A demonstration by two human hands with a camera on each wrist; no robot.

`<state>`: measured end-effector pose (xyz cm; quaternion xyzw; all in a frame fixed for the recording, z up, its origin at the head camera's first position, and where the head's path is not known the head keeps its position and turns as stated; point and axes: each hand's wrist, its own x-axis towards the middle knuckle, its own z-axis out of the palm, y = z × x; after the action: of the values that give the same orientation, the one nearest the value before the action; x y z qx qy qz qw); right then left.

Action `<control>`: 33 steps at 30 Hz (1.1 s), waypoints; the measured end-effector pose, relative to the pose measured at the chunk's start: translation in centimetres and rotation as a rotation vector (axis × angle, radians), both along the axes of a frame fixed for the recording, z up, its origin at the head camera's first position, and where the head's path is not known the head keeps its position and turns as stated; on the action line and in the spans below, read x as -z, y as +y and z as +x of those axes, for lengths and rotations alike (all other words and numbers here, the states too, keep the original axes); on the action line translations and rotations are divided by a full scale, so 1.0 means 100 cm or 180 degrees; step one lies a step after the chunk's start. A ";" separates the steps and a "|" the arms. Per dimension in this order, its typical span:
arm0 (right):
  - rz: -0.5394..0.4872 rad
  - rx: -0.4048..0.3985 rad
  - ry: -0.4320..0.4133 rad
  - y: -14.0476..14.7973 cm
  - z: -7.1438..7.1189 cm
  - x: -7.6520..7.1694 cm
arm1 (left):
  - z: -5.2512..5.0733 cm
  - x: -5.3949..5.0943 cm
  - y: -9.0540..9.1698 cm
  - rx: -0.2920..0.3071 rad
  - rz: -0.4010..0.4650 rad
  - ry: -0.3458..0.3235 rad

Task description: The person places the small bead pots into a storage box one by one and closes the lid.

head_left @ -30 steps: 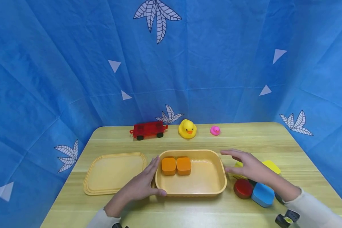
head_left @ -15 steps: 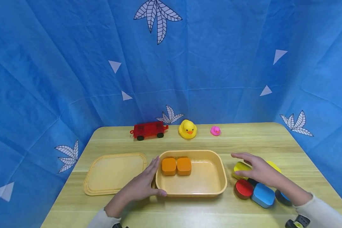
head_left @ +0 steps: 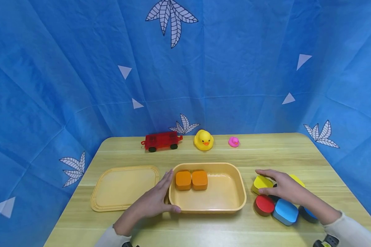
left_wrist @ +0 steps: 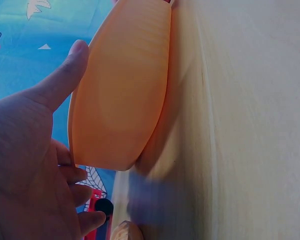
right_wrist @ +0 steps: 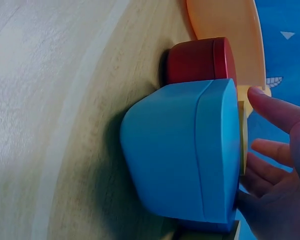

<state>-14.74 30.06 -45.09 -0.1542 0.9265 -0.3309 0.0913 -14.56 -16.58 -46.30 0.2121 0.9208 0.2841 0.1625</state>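
Right hand (head_left: pixel 285 187) moved to yellow block (head_left: pixel 261 183), grip spread; left hand (head_left: pixel 156 201) also spread, against box (head_left: pixel 224 192).

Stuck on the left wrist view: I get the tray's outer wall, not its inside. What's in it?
Observer: Two orange blocks, side by side toward the left end of the tray.
Operator: Right hand?
Observer: The right hand is at a yellow block, off the tray's right side. Contact unclear.
Operator: Far edge of the table?
Observer: A small pink duck sits near it, to the right of a larger yellow duck.
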 end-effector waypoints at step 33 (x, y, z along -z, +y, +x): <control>0.0122 -0.0012 0.0300 -0.015 -0.014 -0.023 | 0.000 0.001 0.000 -0.0001 0.0004 -0.0005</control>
<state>-16.09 28.52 -42.81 -0.1695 0.9356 -0.3053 0.0511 -14.60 -16.62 -46.37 0.2118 0.9205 0.2849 0.1630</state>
